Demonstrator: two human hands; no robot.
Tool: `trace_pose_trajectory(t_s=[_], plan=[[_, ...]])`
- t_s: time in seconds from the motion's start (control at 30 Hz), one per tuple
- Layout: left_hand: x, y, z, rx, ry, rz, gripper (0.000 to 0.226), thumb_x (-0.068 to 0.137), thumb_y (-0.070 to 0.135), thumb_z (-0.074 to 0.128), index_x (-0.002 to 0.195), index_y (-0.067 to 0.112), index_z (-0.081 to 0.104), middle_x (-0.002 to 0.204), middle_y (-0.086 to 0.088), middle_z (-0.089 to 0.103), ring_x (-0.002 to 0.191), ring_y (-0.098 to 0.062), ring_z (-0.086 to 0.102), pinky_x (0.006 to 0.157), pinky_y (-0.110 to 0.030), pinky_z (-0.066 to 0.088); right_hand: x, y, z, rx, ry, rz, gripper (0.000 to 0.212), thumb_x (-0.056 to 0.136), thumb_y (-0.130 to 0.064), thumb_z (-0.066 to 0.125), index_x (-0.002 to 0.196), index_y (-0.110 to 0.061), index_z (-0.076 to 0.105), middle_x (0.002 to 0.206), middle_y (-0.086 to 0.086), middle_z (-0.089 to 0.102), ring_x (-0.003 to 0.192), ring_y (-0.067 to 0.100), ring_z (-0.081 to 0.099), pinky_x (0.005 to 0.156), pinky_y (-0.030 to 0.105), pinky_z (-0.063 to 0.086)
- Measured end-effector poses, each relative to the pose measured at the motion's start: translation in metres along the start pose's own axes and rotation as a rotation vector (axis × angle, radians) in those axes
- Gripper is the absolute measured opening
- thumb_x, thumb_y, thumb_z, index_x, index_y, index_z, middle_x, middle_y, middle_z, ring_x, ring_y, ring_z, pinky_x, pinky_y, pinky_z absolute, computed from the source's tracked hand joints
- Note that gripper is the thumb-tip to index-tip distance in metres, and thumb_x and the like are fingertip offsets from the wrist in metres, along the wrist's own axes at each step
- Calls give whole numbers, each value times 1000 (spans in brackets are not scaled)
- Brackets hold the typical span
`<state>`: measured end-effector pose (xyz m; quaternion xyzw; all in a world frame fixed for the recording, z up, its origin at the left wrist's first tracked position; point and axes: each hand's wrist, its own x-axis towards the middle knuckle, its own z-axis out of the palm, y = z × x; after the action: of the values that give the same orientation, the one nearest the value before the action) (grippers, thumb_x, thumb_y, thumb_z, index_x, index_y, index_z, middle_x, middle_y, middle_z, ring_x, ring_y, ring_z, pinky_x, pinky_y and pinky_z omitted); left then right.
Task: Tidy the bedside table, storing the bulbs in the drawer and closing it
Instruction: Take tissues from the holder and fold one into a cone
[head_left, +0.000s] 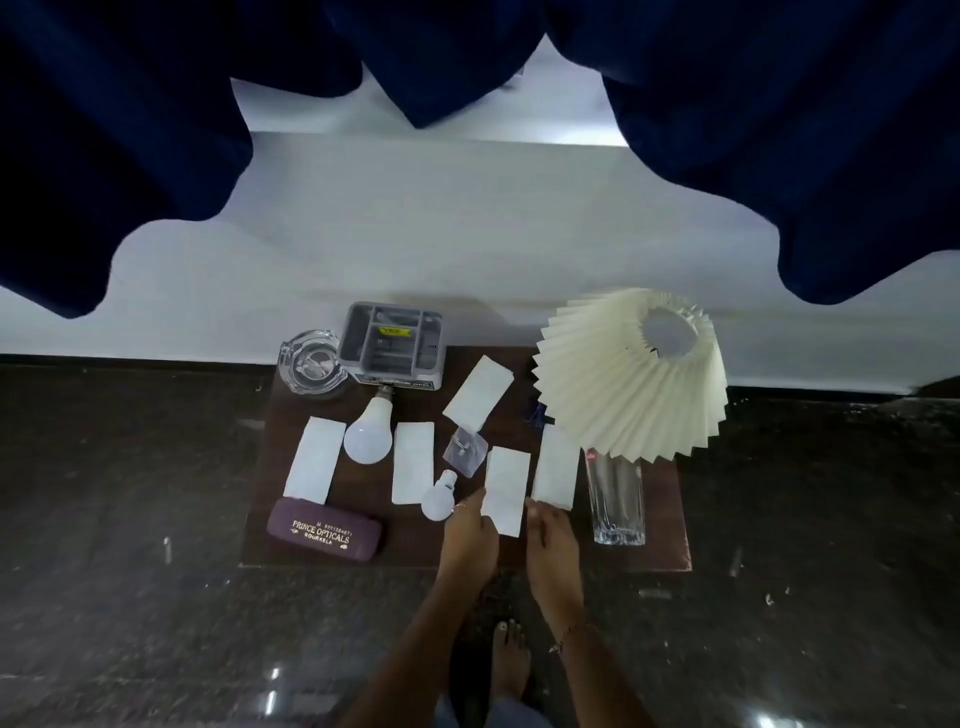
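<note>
Below, dark worktop with pleated lampshade at right rear. Left grip against near left edge of a paper slip, pinch or mere touch impossible to tell. Right grip just beside, fingers fairly straight, holding nothing. Large bulb lying left of centre. Small bulb just left of left grip.

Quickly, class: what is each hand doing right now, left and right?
Left hand: at the edge of a paper slip; grip cannot be told.
Right hand: at another slip; grip cannot be told.
</note>
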<state>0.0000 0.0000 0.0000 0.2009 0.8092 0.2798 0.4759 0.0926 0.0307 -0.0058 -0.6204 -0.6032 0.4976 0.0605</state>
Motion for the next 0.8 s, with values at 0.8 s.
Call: trace_pose_trajectory(t_s=[0.8], plan=[[20,-2,-6,-296,-77,-165,35,97,7,34,121,8,59,114,-10,63,96,-15,58,75,-15,46,9,-6,25,377,3,264,24,89,-8,57,110,-11,67,99,1,70,88,12,64,91,39,52]])
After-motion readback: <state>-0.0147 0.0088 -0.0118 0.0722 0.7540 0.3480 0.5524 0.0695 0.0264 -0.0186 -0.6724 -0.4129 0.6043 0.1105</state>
